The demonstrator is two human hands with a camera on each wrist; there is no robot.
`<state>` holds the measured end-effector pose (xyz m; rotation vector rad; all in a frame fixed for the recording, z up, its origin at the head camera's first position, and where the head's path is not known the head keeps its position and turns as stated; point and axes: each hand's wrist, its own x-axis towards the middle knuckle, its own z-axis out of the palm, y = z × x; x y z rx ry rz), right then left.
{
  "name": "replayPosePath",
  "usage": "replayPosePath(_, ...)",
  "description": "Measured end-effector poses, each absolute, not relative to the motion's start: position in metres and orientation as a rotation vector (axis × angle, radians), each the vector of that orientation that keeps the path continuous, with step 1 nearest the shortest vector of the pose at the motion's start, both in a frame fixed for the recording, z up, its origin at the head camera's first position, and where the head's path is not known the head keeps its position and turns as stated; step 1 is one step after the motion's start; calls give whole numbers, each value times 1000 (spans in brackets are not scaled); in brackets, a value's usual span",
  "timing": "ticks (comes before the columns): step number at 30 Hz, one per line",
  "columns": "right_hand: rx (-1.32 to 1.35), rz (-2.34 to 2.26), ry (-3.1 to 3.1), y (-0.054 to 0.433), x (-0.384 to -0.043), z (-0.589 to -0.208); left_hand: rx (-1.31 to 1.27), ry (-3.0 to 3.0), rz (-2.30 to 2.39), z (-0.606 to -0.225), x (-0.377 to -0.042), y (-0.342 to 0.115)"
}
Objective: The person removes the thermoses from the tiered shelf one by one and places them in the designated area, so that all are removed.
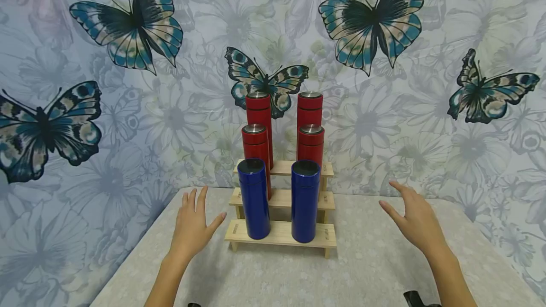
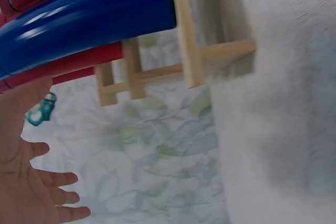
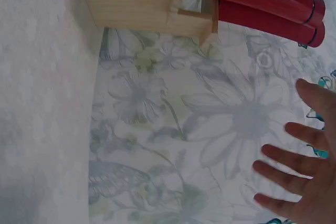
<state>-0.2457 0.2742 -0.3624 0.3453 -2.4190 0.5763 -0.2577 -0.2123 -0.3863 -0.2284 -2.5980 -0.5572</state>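
Two blue thermos flasks (image 1: 254, 203) (image 1: 304, 205) stand upright on the lowest step of a three-step wooden rack (image 1: 281, 231). Behind them, red flasks with silver-topped lids (image 1: 255, 143) (image 1: 311, 146) occupy the middle step, and another red pair (image 1: 258, 103) (image 1: 310, 104) the top one. To the left of the rack my left hand (image 1: 192, 226) hovers with spread fingers, holding nothing. On the other side, farther from the rack, my right hand (image 1: 415, 221) is held up, fingers apart and touching nothing. Both wrist views show the spread fingers, the left hand (image 2: 31, 182) and the right hand (image 3: 310, 166).
The rack stands on a table with a pale patterned cloth (image 1: 362, 269). Behind the table rises a floral wall covering (image 1: 170, 122) with blue butterflies (image 1: 136, 25). Small dark objects (image 1: 415, 298) show at the bottom edge near the wrists.
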Motion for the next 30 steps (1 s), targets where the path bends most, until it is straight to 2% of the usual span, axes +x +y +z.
replayPosePath(13,508,980,-1978,210,-275,-394,-391,-2596,-1147,-454,-279,-205)
replayPosePath(20,630,1165,-1951,167,-267,-387,-299,-2605,-1284,-468,-284,-204)
replayPosePath(30,674,1419,-2025,128,-257,-387,-398,-2584,-1418,-498,-289,-201)
